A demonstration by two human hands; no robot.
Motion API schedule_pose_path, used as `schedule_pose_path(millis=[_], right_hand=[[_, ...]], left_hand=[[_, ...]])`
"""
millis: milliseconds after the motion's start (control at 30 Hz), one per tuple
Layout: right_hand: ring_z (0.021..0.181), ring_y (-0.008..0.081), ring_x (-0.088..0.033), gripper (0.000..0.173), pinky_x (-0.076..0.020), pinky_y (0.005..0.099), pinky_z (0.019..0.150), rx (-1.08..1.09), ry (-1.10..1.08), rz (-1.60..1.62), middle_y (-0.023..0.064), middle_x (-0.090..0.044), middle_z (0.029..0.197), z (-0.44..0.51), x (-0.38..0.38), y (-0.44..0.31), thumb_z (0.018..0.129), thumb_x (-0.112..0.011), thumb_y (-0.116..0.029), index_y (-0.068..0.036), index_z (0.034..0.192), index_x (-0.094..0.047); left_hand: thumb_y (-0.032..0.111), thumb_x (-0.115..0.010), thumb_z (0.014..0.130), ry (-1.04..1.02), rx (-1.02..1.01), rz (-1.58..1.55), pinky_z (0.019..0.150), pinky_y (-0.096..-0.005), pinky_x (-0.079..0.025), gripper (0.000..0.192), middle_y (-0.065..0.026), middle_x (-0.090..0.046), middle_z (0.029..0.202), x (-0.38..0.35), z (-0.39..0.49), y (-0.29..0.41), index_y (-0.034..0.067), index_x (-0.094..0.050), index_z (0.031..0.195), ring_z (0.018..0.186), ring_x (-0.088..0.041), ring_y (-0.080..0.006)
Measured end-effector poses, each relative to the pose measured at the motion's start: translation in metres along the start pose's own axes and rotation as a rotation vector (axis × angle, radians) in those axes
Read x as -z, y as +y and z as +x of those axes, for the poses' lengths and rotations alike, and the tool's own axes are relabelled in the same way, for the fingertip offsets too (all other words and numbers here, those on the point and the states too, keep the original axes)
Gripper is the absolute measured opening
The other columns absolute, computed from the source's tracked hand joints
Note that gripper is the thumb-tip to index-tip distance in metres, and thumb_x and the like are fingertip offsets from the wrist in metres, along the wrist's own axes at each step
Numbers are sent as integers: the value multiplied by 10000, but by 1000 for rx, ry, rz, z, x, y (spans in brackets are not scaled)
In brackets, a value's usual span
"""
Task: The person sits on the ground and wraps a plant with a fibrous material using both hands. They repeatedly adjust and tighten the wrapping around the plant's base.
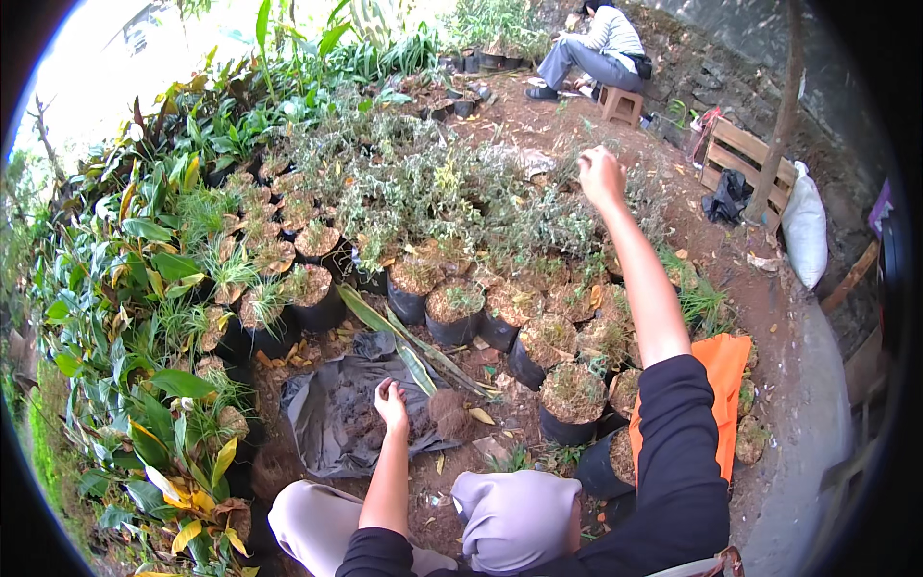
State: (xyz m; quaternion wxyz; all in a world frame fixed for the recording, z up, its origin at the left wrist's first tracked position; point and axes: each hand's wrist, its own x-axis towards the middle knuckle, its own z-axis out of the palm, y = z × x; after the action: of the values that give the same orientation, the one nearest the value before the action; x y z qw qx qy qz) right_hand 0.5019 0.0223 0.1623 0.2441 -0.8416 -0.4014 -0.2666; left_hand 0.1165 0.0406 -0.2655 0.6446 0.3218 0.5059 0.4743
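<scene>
My left hand (391, 401) is low over a black plastic sheet (317, 433) that bears dark loose soil (353, 411). Its fingers are curled, and whether anything is between them cannot be told. Right of it lies a brown fibrous clump (450, 414), with long variegated snake plant leaves (414, 360) just beyond. My right hand (602, 173) is stretched far forward and raised in front of greyish, wilted potted plants (418, 187). Its fingers are bent; any small thing in them is too small to make out.
Black-bagged pots (573, 400) stand in rows ahead and to the right, near an orange cloth (725, 404). Leafy plants (173, 267) line the left. A person (602, 43) sits on a brown stool (620, 105) at the back. A wooden pallet (746, 159) and a white sack (804, 231) are at the right.
</scene>
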Motion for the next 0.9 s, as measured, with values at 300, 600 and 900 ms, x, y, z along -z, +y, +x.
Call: schedule_pose_path(millis=[300,600,900], right_hand=[[713,215,-647,175,-475,316,673,-44,611,505,102,-685,791,72,112,41,827,-633,-216,-52,850,-691],[608,118,-587,244,-496,260,557,-9,-866,1341,50,-654,822,-183,99,-92,937,-521,-292,-71,954,-621],[476,42,-367,118,-256,180,412,-689,-930,1634,34,-557,731,-333,19,-80,957,-460,-135,-58,980,-546]], left_hand=[[348,-595,878,-93,148,-175,713,-290,-456,343,-7,-599,1012,-39,-21,44,116,-552,1127,849,-564,-133],[438,-486,911,-528,-68,13,836,-357,-460,495,-81,-533,1187,-87,-71,132,108,-451,1278,1028,-537,-186],[511,-521,866,-773,361,-605,866,-357,-467,596,-75,-553,1133,-92,-113,189,69,-453,1260,949,-554,-200]])
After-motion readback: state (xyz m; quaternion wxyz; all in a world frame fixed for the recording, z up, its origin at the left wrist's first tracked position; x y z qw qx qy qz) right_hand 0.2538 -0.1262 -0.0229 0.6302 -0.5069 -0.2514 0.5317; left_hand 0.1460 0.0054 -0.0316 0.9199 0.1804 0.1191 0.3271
